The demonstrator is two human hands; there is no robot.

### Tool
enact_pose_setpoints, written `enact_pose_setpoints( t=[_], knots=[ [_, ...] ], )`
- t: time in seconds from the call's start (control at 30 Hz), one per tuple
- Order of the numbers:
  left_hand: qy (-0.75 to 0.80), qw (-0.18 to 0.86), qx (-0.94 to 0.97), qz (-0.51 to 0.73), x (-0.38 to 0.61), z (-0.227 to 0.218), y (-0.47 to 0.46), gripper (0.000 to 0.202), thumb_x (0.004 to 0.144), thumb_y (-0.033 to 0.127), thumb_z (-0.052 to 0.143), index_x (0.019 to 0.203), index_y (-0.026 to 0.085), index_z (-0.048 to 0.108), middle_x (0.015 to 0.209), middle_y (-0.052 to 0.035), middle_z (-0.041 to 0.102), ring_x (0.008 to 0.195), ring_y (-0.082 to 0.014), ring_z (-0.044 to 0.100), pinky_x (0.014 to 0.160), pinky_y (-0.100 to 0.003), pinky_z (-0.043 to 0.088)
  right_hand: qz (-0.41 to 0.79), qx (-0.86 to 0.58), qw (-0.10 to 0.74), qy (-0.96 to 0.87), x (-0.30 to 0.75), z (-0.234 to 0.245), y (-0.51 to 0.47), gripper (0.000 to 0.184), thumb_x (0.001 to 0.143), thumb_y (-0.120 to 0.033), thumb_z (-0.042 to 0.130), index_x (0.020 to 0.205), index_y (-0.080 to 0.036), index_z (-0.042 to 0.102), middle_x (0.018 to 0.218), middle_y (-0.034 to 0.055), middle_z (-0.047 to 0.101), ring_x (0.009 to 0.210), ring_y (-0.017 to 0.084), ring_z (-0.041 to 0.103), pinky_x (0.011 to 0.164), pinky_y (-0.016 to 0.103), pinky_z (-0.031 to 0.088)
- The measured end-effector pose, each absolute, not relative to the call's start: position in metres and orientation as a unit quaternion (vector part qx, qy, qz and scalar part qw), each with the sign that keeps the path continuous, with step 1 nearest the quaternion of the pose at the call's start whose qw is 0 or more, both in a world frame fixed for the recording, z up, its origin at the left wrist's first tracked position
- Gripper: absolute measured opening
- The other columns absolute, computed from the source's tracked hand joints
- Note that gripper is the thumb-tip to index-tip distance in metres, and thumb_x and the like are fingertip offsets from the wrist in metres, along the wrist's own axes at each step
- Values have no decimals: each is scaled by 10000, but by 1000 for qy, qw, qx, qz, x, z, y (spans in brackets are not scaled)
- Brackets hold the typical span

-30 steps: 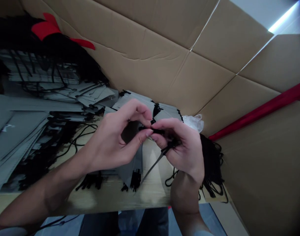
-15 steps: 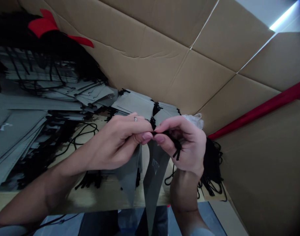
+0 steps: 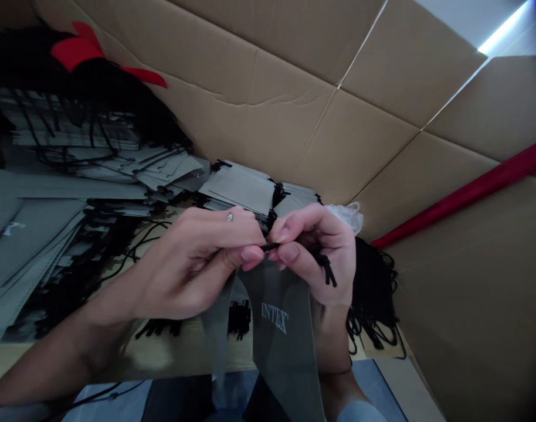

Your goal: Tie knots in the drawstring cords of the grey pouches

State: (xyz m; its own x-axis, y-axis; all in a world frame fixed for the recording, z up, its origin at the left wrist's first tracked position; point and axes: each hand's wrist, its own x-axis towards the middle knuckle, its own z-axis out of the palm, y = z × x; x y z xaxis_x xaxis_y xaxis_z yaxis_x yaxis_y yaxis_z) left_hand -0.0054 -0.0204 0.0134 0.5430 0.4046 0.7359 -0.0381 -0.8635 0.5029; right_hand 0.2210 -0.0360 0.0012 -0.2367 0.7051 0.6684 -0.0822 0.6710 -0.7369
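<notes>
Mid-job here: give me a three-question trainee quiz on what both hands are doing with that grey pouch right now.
1. True or false: the left hand and right hand both pinch the black cord at the top of the grey pouch.
2. Which word is printed on the pouch? A) INTEX B) NIKE C) SONY
3. Fill in: behind the hands, stacks of grey pouches lie on the table in front of a wall of ____.

Key
1. True: the fingertips of both hands meet on the cord, and the pouch hangs below them.
2. A, in white letters.
3. Cardboard.
</notes>
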Motion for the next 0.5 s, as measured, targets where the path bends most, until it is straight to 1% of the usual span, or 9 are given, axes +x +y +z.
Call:
enact_pose_setpoints(
  t=[0.07, 0.13, 0.27, 0.37, 0.5],
  knots=[
    [127, 175, 858, 466, -4, 12, -20, 264, 1165, 110, 575, 936, 239, 547, 778, 46, 539, 717, -146, 490, 753, -343, 460, 327, -236, 565, -720, 221, 8, -39, 215, 1053, -416, 935, 1051, -261, 786, 903, 2, 842, 686, 142, 796, 586, 242, 674],
    [135, 125, 865, 467, -2, 9, -19, 261, 1136, 61, 557, 947, 240, 536, 814, 36, 577, 752, -158, 528, 790, -359, 476, 310, -260, 564, -720, 219, 15, -41, 261, 1014, -443, 980, 1013, -266, 788, 886, -9, 829, 695, 133, 778, 593, 229, 665],
    [152, 66, 861, 481, -1, 5, -19, 247, 1083, 19, 569, 983, 245, 566, 860, 15, 656, 788, -188, 580, 809, -398, 467, 301, -285, 585, -697, 213, 22, -45, 325, 956, -438, 1035, 924, -264, 761, 778, -40, 774, 604, 114, 710, 522, 206, 605],
    [151, 53, 858, 488, 0, 3, -20, 250, 1065, 4, 589, 1011, 248, 584, 888, 4, 702, 809, -197, 606, 824, -412, 463, 312, -291, 583, -691, 213, 21, -43, 372, 937, -479, 1042, 913, -263, 739, 776, -35, 787, 574, 119, 690, 486, 218, 580],
    [144, 84, 848, 504, 0, 2, -18, 256, 1092, 23, 575, 991, 258, 581, 874, 8, 692, 807, -194, 613, 828, -410, 459, 344, -271, 580, -687, 220, 15, -39, 319, 922, -432, 1051, 937, -259, 783, 844, -16, 827, 664, 135, 752, 566, 228, 639]
  ],
)
